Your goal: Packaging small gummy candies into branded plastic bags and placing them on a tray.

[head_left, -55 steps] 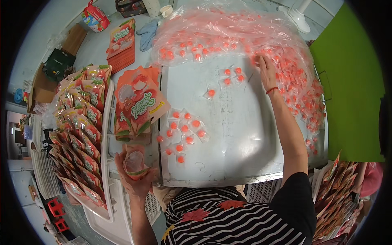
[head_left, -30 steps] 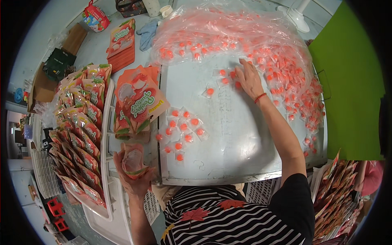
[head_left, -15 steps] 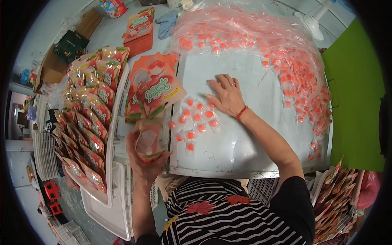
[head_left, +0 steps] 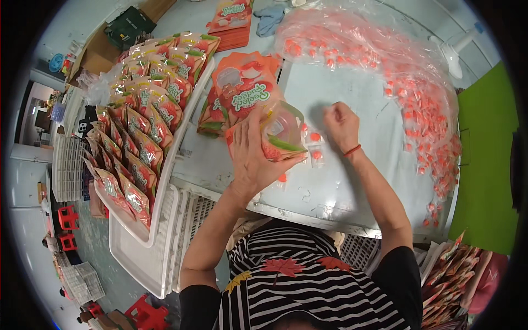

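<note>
- Left hand [head_left: 254,157]: grip wrapped around an open stand-up pouch [head_left: 279,135], its mouth tilted toward the loose sweets; the pouch is held above the near-left part of the desk [head_left: 352,181].
- Right hand [head_left: 341,125]: fingers curled into a loose fist, just right of the pouch mouth; whether it pinches any sweets cannot be told, since the fingertips are tucked under.
- Small wrapped orange sweets [head_left: 314,144]: a few lie on the desk between the pouch and the right hand, apparently the batch being loaded.
- Done so far, as judged: a white tray [head_left: 140,250] left of the pouch carries several overlapping rows of filled pouches [head_left: 140,137].
- Left to do, as judged: a stack of flat empty pouches [head_left: 239,91] lies just beyond the held pouch, and a large heap of sweets in clear plastic [head_left: 407,82] curves along the far and right sides of the desk; much stock remains.
- Hidden or unclear: the inside of the held pouch is blocked by the left palm, so its fill cannot be read; the heap's right end bends into the lens rim.
</note>
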The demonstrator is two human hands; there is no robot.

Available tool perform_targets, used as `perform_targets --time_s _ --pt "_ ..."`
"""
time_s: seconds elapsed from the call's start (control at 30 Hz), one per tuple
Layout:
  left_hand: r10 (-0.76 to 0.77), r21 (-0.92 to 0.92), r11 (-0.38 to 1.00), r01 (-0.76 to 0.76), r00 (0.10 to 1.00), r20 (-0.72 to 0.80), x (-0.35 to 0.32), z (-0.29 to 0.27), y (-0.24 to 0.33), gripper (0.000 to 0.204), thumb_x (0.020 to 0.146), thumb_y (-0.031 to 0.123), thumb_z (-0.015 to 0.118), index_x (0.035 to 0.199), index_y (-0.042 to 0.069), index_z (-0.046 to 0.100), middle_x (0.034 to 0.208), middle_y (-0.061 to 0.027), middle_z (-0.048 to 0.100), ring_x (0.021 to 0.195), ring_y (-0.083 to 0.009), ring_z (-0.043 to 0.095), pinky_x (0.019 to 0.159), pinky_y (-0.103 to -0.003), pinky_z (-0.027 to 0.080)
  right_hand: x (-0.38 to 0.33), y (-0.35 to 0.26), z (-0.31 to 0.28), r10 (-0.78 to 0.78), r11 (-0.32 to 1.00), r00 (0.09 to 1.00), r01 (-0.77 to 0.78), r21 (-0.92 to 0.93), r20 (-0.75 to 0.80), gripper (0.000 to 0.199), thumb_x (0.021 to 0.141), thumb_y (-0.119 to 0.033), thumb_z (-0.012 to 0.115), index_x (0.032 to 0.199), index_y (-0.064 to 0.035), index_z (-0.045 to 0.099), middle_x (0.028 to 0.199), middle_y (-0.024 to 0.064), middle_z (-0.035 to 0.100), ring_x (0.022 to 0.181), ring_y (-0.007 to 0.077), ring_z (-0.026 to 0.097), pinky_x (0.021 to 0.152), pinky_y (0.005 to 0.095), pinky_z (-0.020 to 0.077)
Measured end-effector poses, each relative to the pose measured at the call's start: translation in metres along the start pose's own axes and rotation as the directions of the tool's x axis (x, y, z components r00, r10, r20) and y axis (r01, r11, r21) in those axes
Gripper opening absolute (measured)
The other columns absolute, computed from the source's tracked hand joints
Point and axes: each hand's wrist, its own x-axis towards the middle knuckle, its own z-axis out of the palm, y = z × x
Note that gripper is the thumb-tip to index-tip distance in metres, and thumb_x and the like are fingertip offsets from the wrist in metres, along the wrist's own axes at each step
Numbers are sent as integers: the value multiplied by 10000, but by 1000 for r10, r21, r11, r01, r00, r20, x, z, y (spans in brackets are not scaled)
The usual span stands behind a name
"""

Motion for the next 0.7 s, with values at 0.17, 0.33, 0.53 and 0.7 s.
perform_targets --time_s 0.17,0.33,0.53,0.7 --pt "70 135 988 -71 997 17 5 4 6 1063 510 380 870 1349 7 334 1254 -180 457 1093 -354 457 949 -479 358 25 -115 -35 384 487 892 -416 768 239 212 912 -266 576 781 -109 516 726 -42 475 596 60 418 471 204 321" --pt "162 94 982 -164 986 23 10 17 12 1038 517 332 865 1345 2 333 1240 -195 457 1095 -373 451 961 -490 353 25 -141 -27 309 90 873 -421 903 376 217 937 -296 523 892 -85 501 759 -2 514 606 80 435 517 224 356" --pt "96 46 994 -97 995 42 7 24 2 1009 539 298 845 1345 -9 320 1250 -199 443 1110 -380 435 963 -495 352 3 -134 -6 290 449 947 -262 854 138 130 949 -195 524 949 -65 515 869 5 543 765 73 512 654 234 437" --pt "53 74 996 -53 999 3 10 24 2 991 544 280 839 1342 -12 327 1230 -184 452 1094 -368 438 951 -487 344 -3 -118 -6 372 315 913 -292 903 165 102 941 -160 525 961 -60 517 853 -13 521 768 53 488 669 217 423"
